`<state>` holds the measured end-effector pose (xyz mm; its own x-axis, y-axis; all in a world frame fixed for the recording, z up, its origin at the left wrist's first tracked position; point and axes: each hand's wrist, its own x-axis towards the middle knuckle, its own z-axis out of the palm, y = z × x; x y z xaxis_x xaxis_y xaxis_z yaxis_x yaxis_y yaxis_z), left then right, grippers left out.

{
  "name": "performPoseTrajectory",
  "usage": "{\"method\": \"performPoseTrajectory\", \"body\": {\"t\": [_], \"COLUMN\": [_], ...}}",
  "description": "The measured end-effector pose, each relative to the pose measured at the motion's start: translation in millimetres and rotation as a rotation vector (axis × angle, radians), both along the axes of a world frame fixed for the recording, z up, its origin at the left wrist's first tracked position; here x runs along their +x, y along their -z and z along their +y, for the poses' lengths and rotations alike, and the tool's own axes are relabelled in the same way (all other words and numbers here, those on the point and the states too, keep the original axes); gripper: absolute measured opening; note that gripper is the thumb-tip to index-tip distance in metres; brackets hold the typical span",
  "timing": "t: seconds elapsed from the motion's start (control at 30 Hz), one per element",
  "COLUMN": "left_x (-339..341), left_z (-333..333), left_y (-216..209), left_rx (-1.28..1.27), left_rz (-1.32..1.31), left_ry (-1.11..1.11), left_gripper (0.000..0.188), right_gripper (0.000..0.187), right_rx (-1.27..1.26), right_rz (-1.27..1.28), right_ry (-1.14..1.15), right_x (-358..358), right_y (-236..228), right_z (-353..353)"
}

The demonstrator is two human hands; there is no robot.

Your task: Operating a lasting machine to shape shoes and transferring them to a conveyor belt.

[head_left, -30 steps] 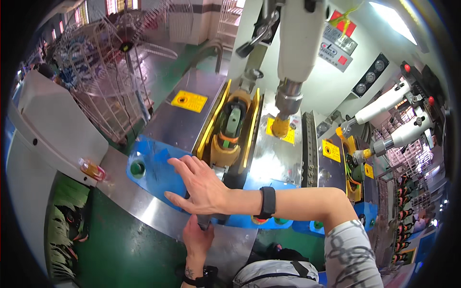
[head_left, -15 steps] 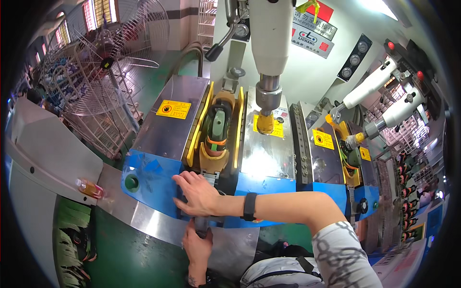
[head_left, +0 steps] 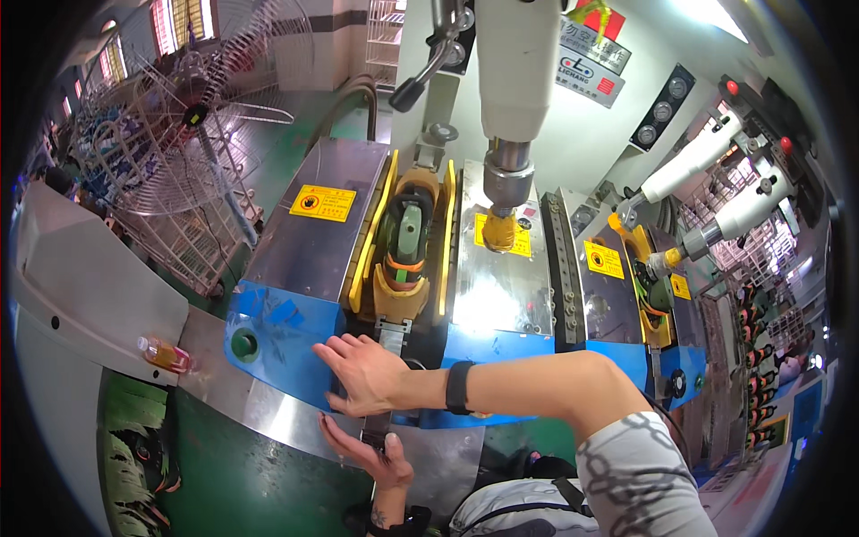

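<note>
My right hand [head_left: 365, 374] reaches in from the right with a dark band on its wrist. Its fingers are spread over the blue-covered front [head_left: 291, 367] of the machine, just before a ridged metal slide [head_left: 394, 336]. Directly below it is my left hand [head_left: 380, 465], fingers stretched and thumb apart, beside a dark part [head_left: 376, 425] mostly hidden between the hands. Beyond them, a dark shoe on a green last [head_left: 412, 224] sits between yellow side pads [head_left: 373, 237], with a tan block [head_left: 400, 295] at its near end.
A white press arm with a yellow tip [head_left: 498, 234] hangs right of the shoe. Farther right stands a second station with another shoe [head_left: 658, 294]. A green button [head_left: 243, 344] and a bottle [head_left: 164, 354] are at left, a wire-caged fan [head_left: 192, 116] behind.
My left hand has let go of the dark part and opened, its fingers now stretched out. My right hand has shifted slightly left and down. The shoe stays between the pads.
</note>
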<state>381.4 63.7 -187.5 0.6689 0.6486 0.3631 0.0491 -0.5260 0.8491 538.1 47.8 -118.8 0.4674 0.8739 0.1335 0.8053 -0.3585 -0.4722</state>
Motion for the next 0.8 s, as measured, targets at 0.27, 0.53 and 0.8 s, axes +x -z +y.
{"method": "performPoseTrajectory", "body": {"t": [0.27, 0.53, 0.8], "left_x": [-21, -136, -204], "left_z": [10, -22, -113], "left_y": [-20, -6, -18], "left_rx": [-0.180, -0.220, -0.308], "left_rz": [-0.061, 0.156, 0.299], "left_ry": [0.147, 0.070, 0.017], "left_gripper": [0.093, 0.084, 0.082], "right_gripper": [0.064, 0.082, 0.073], "right_rx": [0.227, 0.401, 0.041], "right_rz": [-0.093, -0.355, -0.052], "right_ry": [0.022, 0.423, 0.345], "right_x": [-19, -86, -152], "right_y": [-35, -28, 1], "right_z": [-22, -221, -278]}}
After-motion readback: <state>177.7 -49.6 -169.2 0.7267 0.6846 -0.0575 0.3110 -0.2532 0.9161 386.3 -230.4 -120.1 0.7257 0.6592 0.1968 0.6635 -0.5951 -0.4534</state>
